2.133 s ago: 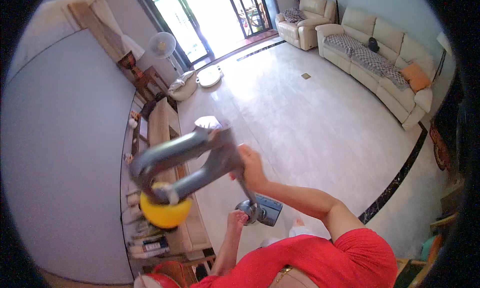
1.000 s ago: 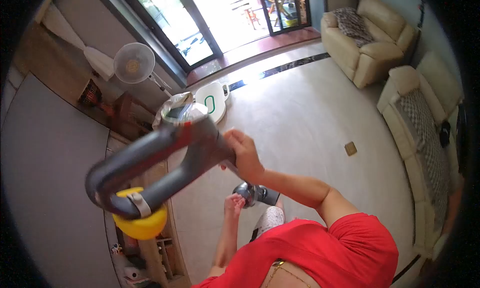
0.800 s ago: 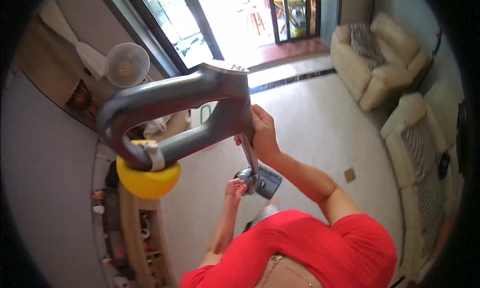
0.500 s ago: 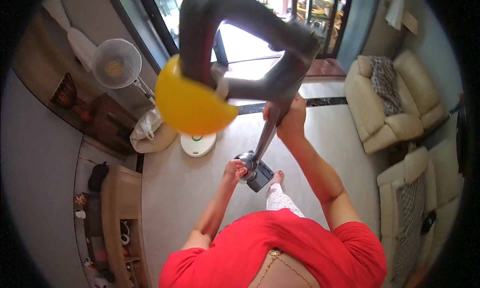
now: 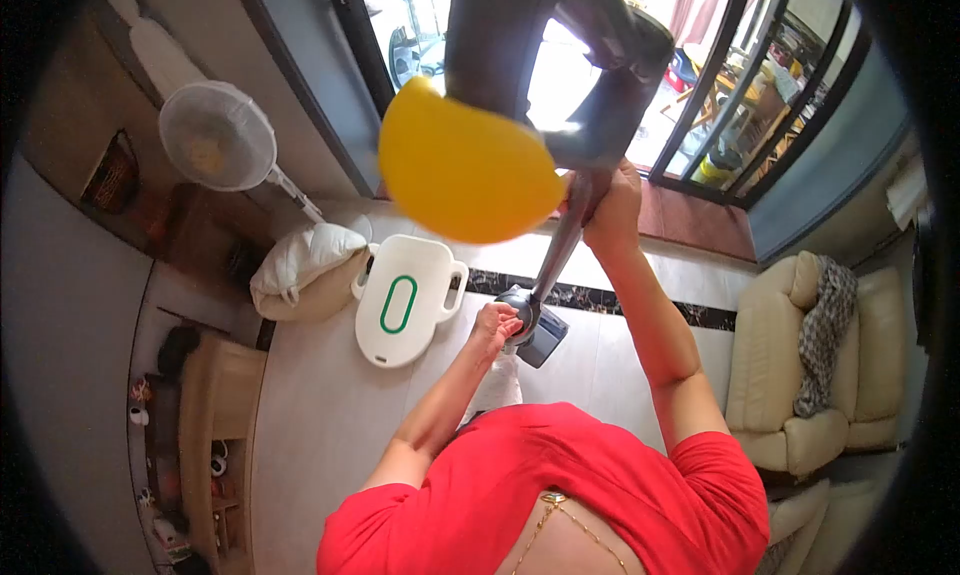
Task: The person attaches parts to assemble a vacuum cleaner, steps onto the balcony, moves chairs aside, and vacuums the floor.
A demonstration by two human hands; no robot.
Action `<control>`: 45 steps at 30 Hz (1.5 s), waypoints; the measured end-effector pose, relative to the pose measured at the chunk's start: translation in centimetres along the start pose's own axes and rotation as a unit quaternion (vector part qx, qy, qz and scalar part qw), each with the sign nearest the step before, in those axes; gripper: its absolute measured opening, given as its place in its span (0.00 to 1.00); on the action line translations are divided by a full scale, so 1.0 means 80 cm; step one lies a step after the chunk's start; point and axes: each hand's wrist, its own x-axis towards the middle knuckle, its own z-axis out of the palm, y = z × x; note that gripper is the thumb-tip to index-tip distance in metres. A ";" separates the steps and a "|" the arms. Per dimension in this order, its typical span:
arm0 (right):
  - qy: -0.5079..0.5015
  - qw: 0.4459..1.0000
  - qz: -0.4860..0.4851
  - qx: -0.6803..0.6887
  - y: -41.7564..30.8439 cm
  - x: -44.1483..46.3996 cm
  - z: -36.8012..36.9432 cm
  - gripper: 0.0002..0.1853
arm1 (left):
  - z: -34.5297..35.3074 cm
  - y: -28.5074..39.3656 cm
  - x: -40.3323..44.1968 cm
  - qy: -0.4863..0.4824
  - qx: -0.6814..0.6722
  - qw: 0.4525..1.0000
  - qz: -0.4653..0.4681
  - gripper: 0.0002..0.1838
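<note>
A long device [image 5: 562, 255] rises toward the camera, with a dark angular loop frame at its near end and a yellow rounded piece [image 5: 465, 165] beside the loop. Its exact kind is unclear. My right hand [image 5: 612, 210] is wrapped around the grey pole just below the loop. Lower down, the curled fingers of my left hand [image 5: 497, 325] rest against a round grey part [image 5: 517, 300], to which a dark box-shaped block [image 5: 543, 337] is joined. The loop's top is cut off by the frame's upper edge.
A white tub-like item [image 5: 420, 285] with side handles and a green oval lies on the floor at left. Behind it are a stuffed bag [image 5: 305, 270] and a standing fan [image 5: 218, 135]. A cream sofa [image 5: 780, 355] stands at right; glass sliding doors [image 5: 700, 115] are ahead.
My view has shifted toward the doors, and the white item shows larger. The device's loop and yellow piece have moved right in view. Both hands keep their places on it.
</note>
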 end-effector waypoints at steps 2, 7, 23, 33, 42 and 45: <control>0.039 0.999 0.015 -0.004 0.030 0.068 -0.021 0.11 | 0.014 0.053 0.072 -0.020 0.006 1.000 -0.001 0.10; 0.062 0.998 0.017 0.007 0.059 0.249 -0.034 0.09 | 0.102 0.189 0.181 0.055 0.058 0.997 0.005 0.14; -0.198 0.936 0.259 0.131 0.296 0.783 -0.138 0.08 | 0.283 0.431 0.530 -0.112 -0.349 0.930 -0.034 0.15; -0.218 0.926 0.301 0.062 0.374 0.926 -0.111 0.08 | 0.262 0.452 0.776 0.075 -0.485 0.871 0.022 0.17; -0.196 0.917 0.343 -0.052 0.421 0.965 -0.120 0.08 | 0.251 0.486 0.810 0.051 -0.395 0.910 -0.116 0.12; -0.162 0.923 0.338 -0.085 0.406 0.970 -0.140 0.09 | 0.248 0.525 0.767 0.026 -0.150 0.980 -0.128 0.10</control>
